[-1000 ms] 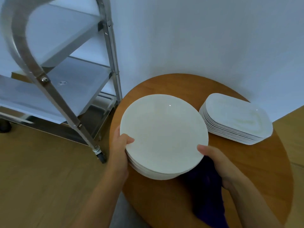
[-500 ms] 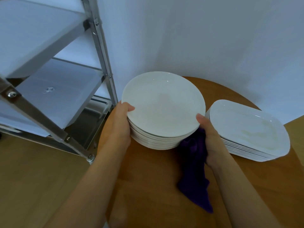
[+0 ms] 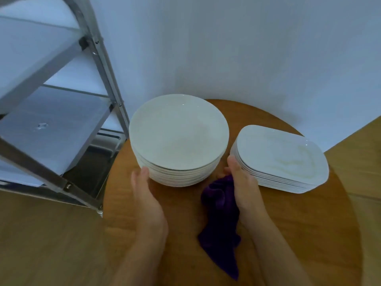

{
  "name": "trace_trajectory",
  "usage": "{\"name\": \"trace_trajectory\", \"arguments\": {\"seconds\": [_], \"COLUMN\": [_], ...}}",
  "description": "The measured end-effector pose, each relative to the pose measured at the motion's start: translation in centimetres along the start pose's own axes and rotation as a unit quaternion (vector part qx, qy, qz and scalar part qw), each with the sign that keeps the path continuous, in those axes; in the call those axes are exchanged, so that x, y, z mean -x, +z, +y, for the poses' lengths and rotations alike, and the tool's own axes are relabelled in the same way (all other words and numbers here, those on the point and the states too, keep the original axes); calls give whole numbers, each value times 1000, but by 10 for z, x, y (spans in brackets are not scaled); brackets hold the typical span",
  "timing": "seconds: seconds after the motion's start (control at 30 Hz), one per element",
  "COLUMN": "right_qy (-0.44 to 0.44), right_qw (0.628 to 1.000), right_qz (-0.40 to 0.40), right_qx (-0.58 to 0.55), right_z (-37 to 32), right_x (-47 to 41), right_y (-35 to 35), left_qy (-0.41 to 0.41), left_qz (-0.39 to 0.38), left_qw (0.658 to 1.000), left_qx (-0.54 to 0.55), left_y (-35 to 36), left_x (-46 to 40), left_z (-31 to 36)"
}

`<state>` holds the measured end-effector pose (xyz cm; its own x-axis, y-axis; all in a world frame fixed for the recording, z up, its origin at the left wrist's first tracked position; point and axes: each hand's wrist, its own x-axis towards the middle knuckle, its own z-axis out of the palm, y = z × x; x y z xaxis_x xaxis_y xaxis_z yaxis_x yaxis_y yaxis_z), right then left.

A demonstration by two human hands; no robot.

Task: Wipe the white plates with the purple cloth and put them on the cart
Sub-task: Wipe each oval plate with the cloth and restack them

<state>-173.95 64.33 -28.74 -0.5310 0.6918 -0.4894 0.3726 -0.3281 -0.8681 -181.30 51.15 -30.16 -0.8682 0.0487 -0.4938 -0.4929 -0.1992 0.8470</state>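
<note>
Both hands have let go of the stack of round plates (image 3: 179, 139), which now sits at the table's (image 3: 179, 240) far left edge. Left hand (image 3: 147, 200) lies relaxed, fingertips touching the stack's side. Right hand (image 3: 243, 184) grips the purple cloth (image 3: 221, 221), which trails toward the near edge. Stacked oblong plates (image 3: 280, 159) sit at the right edge. Metal cart (image 3: 51, 112) stands left of the table.

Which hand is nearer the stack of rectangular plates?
Right. The right hand, holding the purple cloth, is right beside the rectangular plates; the left hand is across the table at the round plates.
</note>
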Motion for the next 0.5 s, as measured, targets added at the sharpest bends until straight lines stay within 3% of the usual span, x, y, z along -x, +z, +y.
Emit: {"name": "trace_trajectory", "arguments": {"seconds": [0.13,0.27,0.4,0.5], "right_qy": [50,84,103,89], "right_qw": [999,996,990,985], "right_qz": [-11,16,85,125], "right_qx": [-2,7,-36,-79], "right_z": [15,25,33,32], "right_x": [8,19,23,14], "right_y": [-50,-104,-141,-155], "left_qy": [-18,-3,35,31], "left_qz": [-29,-145,-241,-252], "left_qw": [997,979,942,934], "left_qx": [-75,-147,-232,-253], "left_y": [1,17,54,88], "left_x": [56,78,68,49], "left_z": [-31,-44,-44,-41]}}
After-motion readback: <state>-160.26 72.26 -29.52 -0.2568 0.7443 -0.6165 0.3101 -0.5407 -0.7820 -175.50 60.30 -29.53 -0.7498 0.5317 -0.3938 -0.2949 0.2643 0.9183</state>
